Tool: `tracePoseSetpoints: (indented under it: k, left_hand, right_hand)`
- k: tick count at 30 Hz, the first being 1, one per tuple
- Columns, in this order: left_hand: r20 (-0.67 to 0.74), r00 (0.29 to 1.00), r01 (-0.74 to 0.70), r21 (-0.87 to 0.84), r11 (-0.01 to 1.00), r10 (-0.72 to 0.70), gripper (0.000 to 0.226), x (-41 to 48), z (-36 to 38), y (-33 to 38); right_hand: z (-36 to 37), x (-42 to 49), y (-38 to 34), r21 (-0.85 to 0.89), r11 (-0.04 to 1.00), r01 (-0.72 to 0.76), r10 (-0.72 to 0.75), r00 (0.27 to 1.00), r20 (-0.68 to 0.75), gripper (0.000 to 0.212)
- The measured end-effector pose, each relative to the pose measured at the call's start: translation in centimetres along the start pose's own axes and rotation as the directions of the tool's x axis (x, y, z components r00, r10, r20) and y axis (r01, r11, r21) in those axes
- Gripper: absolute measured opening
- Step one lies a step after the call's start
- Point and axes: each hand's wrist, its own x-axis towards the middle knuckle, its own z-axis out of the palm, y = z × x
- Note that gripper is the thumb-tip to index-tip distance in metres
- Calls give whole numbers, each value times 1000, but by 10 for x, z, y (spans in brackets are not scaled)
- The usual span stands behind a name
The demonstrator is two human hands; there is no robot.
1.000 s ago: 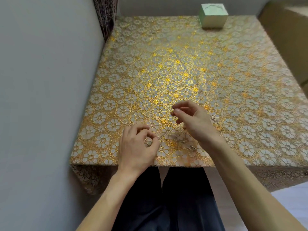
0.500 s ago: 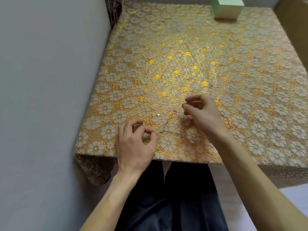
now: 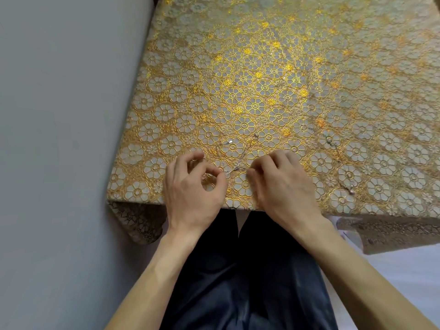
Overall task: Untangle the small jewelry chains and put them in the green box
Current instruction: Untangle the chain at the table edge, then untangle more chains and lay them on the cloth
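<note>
The silver chain tangle (image 3: 236,166) lies on the near edge of the table, between the two hands. One strand runs up from the knot to a small link (image 3: 255,136) farther off, and a bright silver pendant (image 3: 229,141) sits just left of that strand. The left hand (image 3: 192,186) has thumb and forefinger closed into a ring, pinching the tangle's left end, with the other fingers curled above. The right hand (image 3: 283,186) is knuckles-up with its fingertips (image 3: 252,172) curled down onto the right end. It seems to pinch the chain there, though the contact itself is hidden.

A second chain (image 3: 333,145) trails loosely down the cloth to the right, well apart from the knot. All of this rests on a gold floral tablecloth (image 3: 262,67), with a grey wall (image 3: 59,115) on the left and dark trousers (image 3: 238,270) below. The green box does not show in this view.

The step in hand looks like easing the knot open. It would go best with light, short pulls sideways, keeping the strands flat on the cloth. The knot should be loosened by teasing loops apart, because pulling the ends taut would tighten it. The busy pattern hides thin links, so the pendant is worth keeping in sight as a landmark.
</note>
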Motion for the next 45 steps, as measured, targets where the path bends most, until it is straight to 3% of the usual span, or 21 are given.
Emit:
tracePoseSetpoints:
  k: [3,9,16,19,23,27,32,35,37,41,45]
  left_hand:
    - [4,1000,-10,10,1000,10,15,0,0,-1]
    - [29,997,-76,52,996,74,13,-6,0,-3]
    - [73,985,-163,62,985,159,18,-7,-3,0]
    - [167,945,-288,22,957,281,32,2,-2,11]
    - [361,833,-457,23,889,419,38,21,7,22]
    - [393,783,-515,-27,857,483,23,29,16,24]
    - [309,815,-463,-162,872,490,17,30,20,23]
    - [300,834,-391,-271,879,464,11,30,15,24]
    - [331,849,-304,-333,893,412,8,30,6,27]
    - [471,849,-1,-452,892,240,9,34,-12,30]
    - [484,851,79,-497,864,201,14,41,-25,26]
  right_hand:
    - [3,2,0,-96,991,89,-86,995,43,28]
    - [-8,-22,13,223,974,25,-36,998,44,23]
    - [-12,-34,26,249,968,-27,25,1000,12,12]
    - [-17,-34,26,311,950,-40,31,999,33,14]
    - [-28,-29,27,466,878,-105,65,993,102,20]
    - [-40,-22,32,632,737,-238,155,971,184,13]
    - [-50,-10,33,843,356,-403,276,907,317,16]
    - [-53,-4,36,881,115,-460,281,865,415,5]
    - [-55,1,38,864,44,-501,259,841,475,10]
    - [-57,8,38,841,146,-522,208,847,490,10]
    - [-60,11,38,811,338,-477,196,879,435,8]
